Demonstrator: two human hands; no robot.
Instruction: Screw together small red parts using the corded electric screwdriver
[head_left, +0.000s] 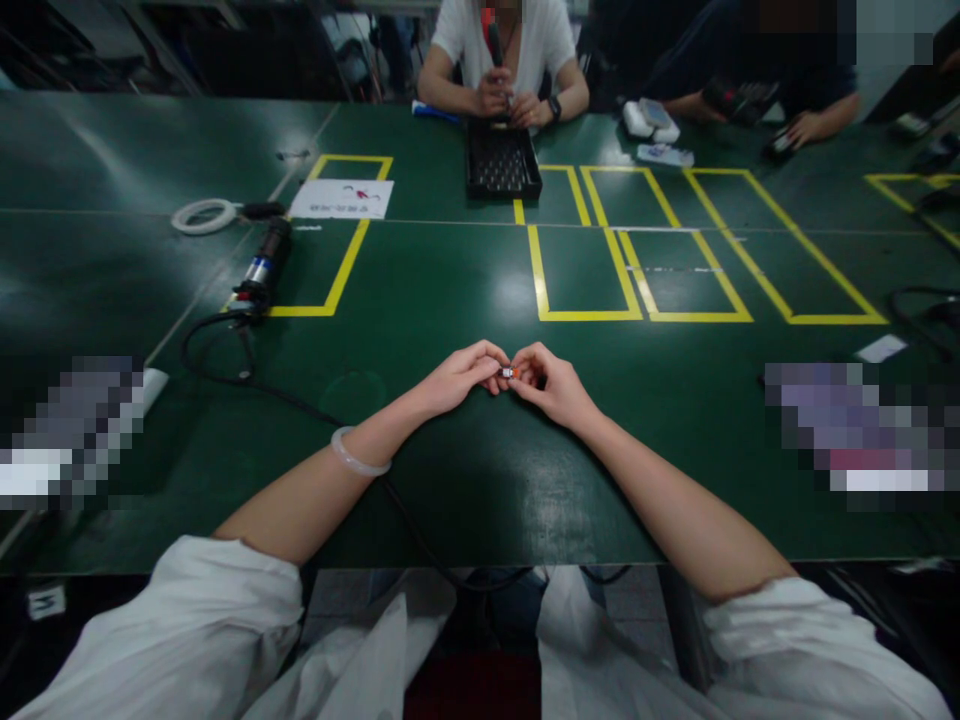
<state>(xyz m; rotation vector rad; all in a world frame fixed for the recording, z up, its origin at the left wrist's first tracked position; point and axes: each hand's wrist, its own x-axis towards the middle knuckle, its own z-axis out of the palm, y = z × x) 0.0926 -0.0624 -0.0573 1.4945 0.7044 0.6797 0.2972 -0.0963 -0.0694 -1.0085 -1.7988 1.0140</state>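
Observation:
My left hand (459, 376) and my right hand (551, 383) meet at the middle of the green table (450, 300), fingertips pinched together. Between them sits a tiny part (508, 373) with an orange and silver look; both hands grip it, one at each end. The part is too small to make out further. A pale bangle (358, 455) circles my left wrist. Both forearms rest low over the table's front edge.
A black electric screwdriver (264, 268) with a trailing cable (247, 360) lies at the left, beside a white tape roll (202, 215) and a paper sheet (343, 198). A black tray (501, 162) stands before a seated person opposite. Yellow tape boxes (645, 270) mark the table.

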